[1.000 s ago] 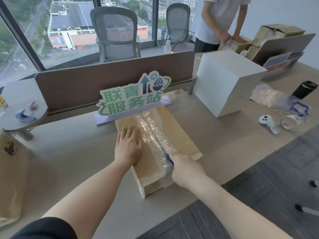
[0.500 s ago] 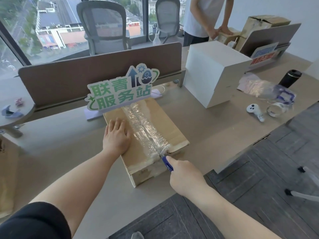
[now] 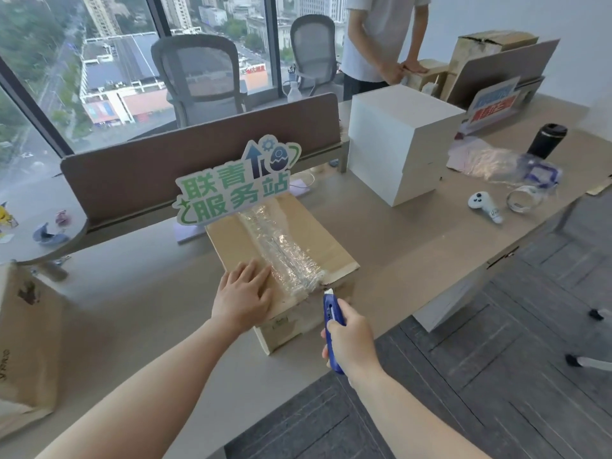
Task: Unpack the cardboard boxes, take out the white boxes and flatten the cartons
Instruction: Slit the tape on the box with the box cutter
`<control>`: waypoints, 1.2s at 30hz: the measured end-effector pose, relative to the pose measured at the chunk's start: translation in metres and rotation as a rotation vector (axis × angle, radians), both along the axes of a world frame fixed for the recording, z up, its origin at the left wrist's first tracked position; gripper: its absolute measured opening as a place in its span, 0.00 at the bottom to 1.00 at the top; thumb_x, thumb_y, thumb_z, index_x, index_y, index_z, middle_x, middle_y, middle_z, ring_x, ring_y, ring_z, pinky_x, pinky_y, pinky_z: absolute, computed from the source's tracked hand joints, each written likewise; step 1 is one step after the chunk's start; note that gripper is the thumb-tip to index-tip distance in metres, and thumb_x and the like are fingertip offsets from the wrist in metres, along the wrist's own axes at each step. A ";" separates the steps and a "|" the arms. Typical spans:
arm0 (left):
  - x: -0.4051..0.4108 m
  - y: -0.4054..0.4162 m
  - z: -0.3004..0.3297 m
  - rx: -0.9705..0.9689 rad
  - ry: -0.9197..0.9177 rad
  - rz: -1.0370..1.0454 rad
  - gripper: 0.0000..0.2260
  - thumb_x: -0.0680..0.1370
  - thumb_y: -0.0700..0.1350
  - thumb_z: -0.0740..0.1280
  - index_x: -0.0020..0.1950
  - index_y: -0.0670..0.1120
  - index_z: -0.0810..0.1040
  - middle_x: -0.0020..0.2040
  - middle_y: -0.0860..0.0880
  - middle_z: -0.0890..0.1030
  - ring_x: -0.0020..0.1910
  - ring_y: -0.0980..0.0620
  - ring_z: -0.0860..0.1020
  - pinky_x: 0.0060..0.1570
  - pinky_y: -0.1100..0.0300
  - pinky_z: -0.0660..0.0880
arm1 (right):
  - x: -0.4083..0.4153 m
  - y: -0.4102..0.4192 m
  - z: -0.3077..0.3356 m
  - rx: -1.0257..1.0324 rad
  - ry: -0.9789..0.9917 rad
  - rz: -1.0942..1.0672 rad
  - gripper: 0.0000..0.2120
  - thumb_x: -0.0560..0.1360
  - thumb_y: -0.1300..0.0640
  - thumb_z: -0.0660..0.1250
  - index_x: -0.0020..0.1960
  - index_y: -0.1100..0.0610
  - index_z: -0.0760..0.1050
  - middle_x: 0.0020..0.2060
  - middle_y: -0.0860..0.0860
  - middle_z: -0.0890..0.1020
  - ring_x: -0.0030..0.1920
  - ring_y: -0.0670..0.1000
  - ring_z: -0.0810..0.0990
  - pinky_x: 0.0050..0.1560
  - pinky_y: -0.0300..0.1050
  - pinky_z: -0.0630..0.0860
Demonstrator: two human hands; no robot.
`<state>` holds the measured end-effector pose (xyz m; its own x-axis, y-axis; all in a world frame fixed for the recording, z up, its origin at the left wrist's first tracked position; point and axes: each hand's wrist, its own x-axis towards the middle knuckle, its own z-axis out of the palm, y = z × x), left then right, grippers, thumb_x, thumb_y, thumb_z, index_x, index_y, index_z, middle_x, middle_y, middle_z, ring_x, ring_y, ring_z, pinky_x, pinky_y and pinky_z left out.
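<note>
Mid-frame our carton (image 3: 284, 256) is taped; left hand (image 3: 243, 299) flat on it, right hand (image 3: 352, 342) grips cutter (image 3: 331, 329). White boxes (image 3: 397, 140) upper right.

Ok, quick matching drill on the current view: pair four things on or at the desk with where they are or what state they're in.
Things:
1. cardboard box
2. box cutter
3. white box
4. black tumbler

States:
A. upright at the desk's far right
B. gripped in the right hand
C. taped along its top, left hand flat on it
D. closed, beside the divider's end

Pairs: 1-C, 2-B, 3-D, 4-A
</note>
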<state>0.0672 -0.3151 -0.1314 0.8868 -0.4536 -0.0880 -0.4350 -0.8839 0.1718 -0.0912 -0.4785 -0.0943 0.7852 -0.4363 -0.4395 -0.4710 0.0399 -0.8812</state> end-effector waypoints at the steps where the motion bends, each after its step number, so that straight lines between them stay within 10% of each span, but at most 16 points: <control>1: 0.003 0.001 0.003 -0.002 -0.022 -0.018 0.25 0.81 0.58 0.53 0.78 0.60 0.59 0.79 0.53 0.58 0.78 0.47 0.54 0.76 0.50 0.50 | 0.002 0.003 -0.001 0.010 -0.002 -0.028 0.27 0.79 0.67 0.54 0.74 0.46 0.67 0.41 0.59 0.79 0.26 0.52 0.74 0.26 0.43 0.72; 23: 0.012 0.007 -0.012 -0.101 -0.067 -0.131 0.21 0.82 0.54 0.48 0.75 0.57 0.62 0.79 0.52 0.56 0.78 0.50 0.50 0.74 0.50 0.46 | 0.011 0.091 -0.008 0.135 -0.019 -0.210 0.26 0.80 0.66 0.55 0.73 0.46 0.69 0.38 0.58 0.78 0.27 0.52 0.74 0.26 0.43 0.71; 36: 0.039 0.001 0.013 -0.222 0.010 -0.052 0.16 0.82 0.54 0.52 0.65 0.56 0.75 0.66 0.52 0.73 0.67 0.49 0.66 0.69 0.51 0.57 | -0.005 -0.031 -0.006 -0.072 -0.002 -0.382 0.18 0.80 0.64 0.59 0.66 0.48 0.69 0.47 0.60 0.82 0.34 0.55 0.81 0.30 0.46 0.77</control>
<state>0.1062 -0.3145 -0.1183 0.8613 -0.5080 0.0103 -0.4764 -0.8003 0.3640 -0.0961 -0.5093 -0.1007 0.5611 -0.7270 -0.3958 -0.4328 0.1499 -0.8889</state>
